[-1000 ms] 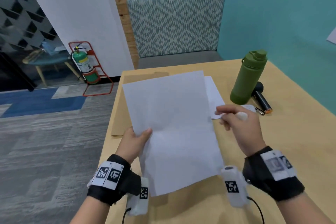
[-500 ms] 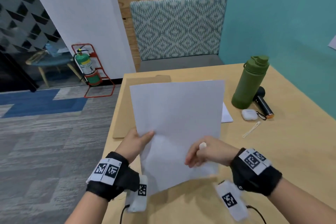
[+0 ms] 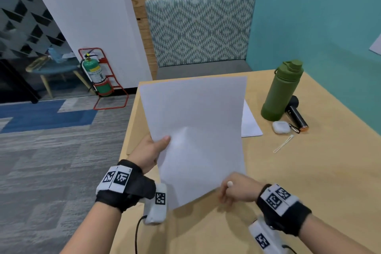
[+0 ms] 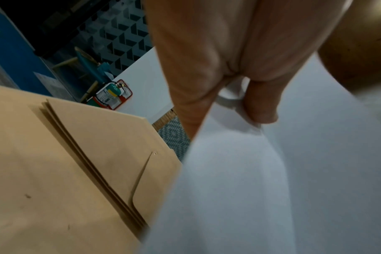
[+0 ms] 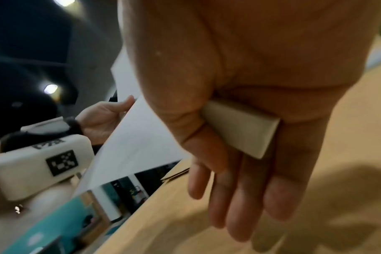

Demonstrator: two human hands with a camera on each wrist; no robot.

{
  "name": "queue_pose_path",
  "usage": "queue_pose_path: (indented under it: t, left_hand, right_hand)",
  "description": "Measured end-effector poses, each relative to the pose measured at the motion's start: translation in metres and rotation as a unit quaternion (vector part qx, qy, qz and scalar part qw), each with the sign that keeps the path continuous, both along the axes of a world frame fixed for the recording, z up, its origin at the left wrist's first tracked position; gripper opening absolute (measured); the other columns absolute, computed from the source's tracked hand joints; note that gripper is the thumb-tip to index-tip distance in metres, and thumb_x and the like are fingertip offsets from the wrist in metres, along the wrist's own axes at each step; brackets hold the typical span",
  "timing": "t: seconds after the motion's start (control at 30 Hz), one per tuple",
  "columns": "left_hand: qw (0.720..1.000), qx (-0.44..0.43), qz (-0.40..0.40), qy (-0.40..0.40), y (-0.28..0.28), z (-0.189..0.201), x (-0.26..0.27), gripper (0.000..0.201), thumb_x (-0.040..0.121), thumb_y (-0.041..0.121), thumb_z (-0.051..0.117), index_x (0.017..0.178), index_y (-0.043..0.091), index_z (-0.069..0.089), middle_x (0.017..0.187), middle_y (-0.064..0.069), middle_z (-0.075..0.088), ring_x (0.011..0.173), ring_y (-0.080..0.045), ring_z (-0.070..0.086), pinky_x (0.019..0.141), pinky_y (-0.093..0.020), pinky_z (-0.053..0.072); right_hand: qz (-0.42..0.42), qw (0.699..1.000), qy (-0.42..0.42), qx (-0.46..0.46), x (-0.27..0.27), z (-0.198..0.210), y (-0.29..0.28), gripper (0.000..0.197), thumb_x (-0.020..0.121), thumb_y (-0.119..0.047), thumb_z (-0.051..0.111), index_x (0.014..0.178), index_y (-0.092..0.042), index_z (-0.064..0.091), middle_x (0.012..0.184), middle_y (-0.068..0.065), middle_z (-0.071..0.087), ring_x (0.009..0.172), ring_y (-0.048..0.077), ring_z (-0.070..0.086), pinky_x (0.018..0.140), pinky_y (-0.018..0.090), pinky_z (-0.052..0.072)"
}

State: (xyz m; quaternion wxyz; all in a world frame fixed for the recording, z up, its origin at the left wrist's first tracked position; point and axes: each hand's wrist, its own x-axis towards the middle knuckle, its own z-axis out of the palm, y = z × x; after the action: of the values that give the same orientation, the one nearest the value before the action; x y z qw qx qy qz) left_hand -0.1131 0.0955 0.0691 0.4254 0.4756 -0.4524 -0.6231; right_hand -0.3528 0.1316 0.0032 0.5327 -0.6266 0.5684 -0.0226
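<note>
Your left hand [image 3: 147, 151] pinches the white sheet [image 3: 195, 121] at its 9 o'clock edge, thumb on the near face and fingers behind. You hold the sheet up over the tabletop [image 3: 313, 181], steeply tilted, top edge toward 12 o'clock, slightly bowed beside the thumb.

Your right hand [image 3: 237, 192] sits at the sheet's 5 o'clock corner. Its thumb clamps a small white block [image 5: 239, 130] against the base of the fingers, which lie nearly straight and close together. Contact between right hand and sheet: cannot tell.

Manila folders [image 4: 93, 141] lie flat at 9 o'clock of the sheet, partly under it. A second sheet [image 3: 250, 123] lies flat at 3 o'clock. The green bottle [image 3: 281, 93] stands upright at 2 o'clock, with the earbud case [image 3: 280, 127] near its base.
</note>
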Motion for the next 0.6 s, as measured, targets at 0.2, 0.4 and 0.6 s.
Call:
queue_pose_path:
  t: [0.2,0.4,0.6]
  left_hand:
    - [0.999,-0.004,0.036,-0.009,-0.002,0.001,0.004,0.028,0.098,0.003,0.04,0.1,0.025,0.057,0.084,0.012,0.074,0.078,-0.007,0.07,0.088,-0.037,0.049]
    - [1.0,0.014,0.019,-0.019,-0.002,-0.003,-0.001,0.026,0.097,0.003,0.041,0.103,0.023,0.057,0.088,0.009,0.074,0.081,-0.009,0.07,0.08,-0.031,0.056]
    - [0.998,0.048,-0.016,-0.023,-0.002,-0.01,-0.006,0.023,0.096,0.004,0.043,0.109,0.015,0.059,0.093,0.002,0.075,0.082,-0.014,0.071,0.065,-0.025,0.058]
  right_hand:
    - [-0.221,0.965,-0.041,-0.133,-0.03,0.028,-0.014,0.032,0.083,0.001,0.043,0.069,-0.015,0.068,0.073,0.004,0.069,0.057,0.01,0.055,0.054,0.016,0.041]
    - [-0.419,0.859,-0.139,-0.259,-0.046,0.027,-0.021,0.014,0.087,-0.019,0.061,0.08,-0.011,0.07,0.075,-0.005,0.064,0.077,0.016,0.055,0.072,0.026,0.039]
    - [-0.349,0.895,-0.157,-0.228,-0.046,0.027,-0.019,0.03,0.083,-0.033,0.064,0.112,-0.026,0.059,0.101,0.001,0.053,0.094,0.01,0.05,0.087,0.021,0.033]
